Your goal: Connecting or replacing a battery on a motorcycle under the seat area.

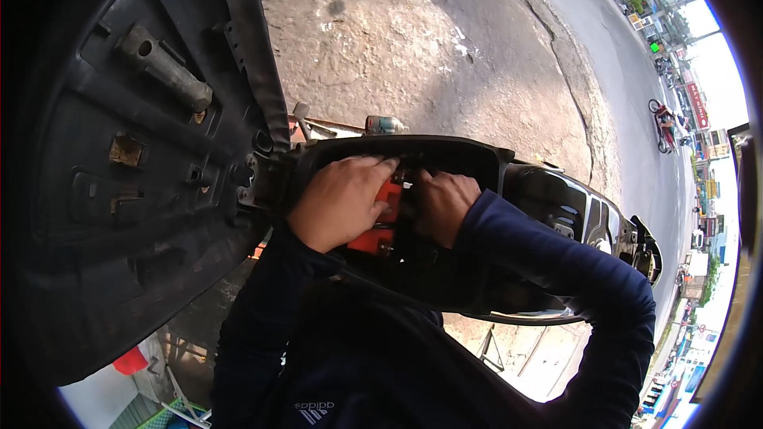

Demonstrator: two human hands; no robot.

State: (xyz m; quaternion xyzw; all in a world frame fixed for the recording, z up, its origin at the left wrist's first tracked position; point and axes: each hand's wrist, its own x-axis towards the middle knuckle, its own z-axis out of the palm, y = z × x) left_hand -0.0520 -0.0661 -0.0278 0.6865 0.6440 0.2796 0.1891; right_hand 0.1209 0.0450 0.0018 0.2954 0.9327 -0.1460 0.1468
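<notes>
My left hand [342,199] grips an orange block, likely a battery [367,240], inside the black open compartment of a scooter [429,282]; its thumb and fingers lie over the block. My right hand [443,199] is beside the block's right end, fingers curled down into the dark compartment; what they hold is hidden. The raised seat [135,191] shows its black underside at the left, hinged beside the compartment.
A cylindrical object [385,124] lies beyond the compartment. The scooter's glossy body [556,199] extends right. Cracked pavement [445,40] borders a road, where a red motorbike [664,125] stands out among vehicles. Red and green plastic items are at the upper and lower left.
</notes>
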